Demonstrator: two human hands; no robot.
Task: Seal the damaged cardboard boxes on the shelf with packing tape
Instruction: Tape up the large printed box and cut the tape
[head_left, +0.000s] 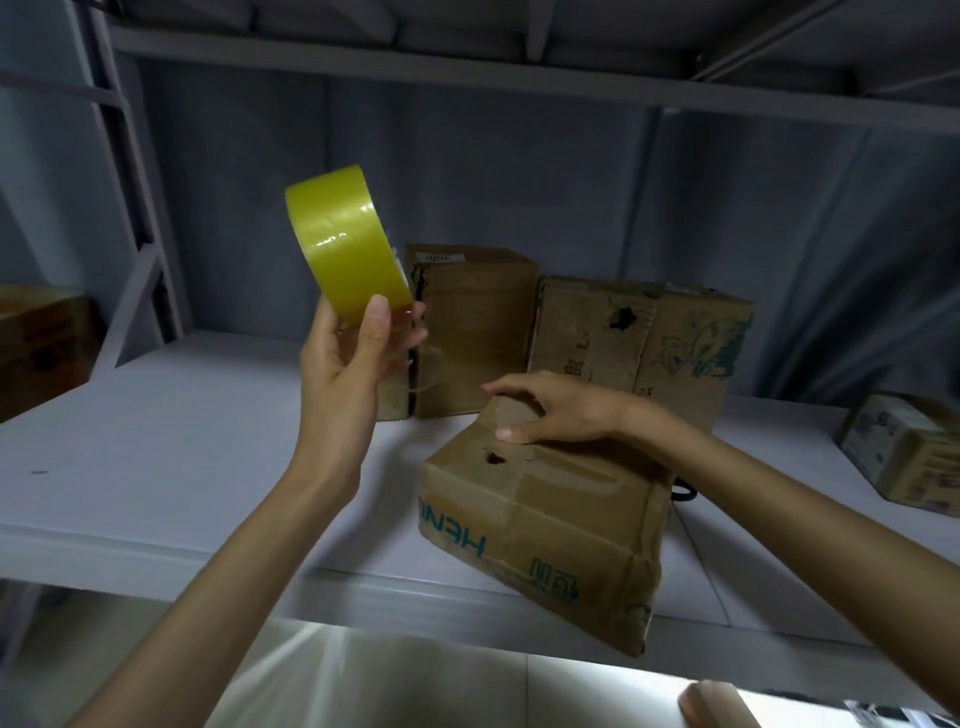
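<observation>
- On the white shelf (156, 447), head view: nearest cardboard box (540, 525) lies tilted at the front edge, one corner overhanging; a ragged hole (493, 458) in its upper face looks uncovered — judged not yet sealed.
- Left hand (348, 358) holds the yellow-green packing tape roll (345, 241) raised above the shelf, thumb and fingers clamped on the roll's lower rim; no pulled strip visible.
- Right hand (545, 408) rests on the box's raised far end, fingers curled over the edge, thumb pressed on the face just above the hole.
- Behind: tall box (472, 332) with glossy bands, possibly tape; punctured box (597, 332) with a dark hole, open — still to do, by my reading.
- Hard to make out: tape's free end; box print partly legible; small box (904, 452) at right, its condition unclear.
- Cut off: brown box (36, 343) at the left frame edge.
</observation>
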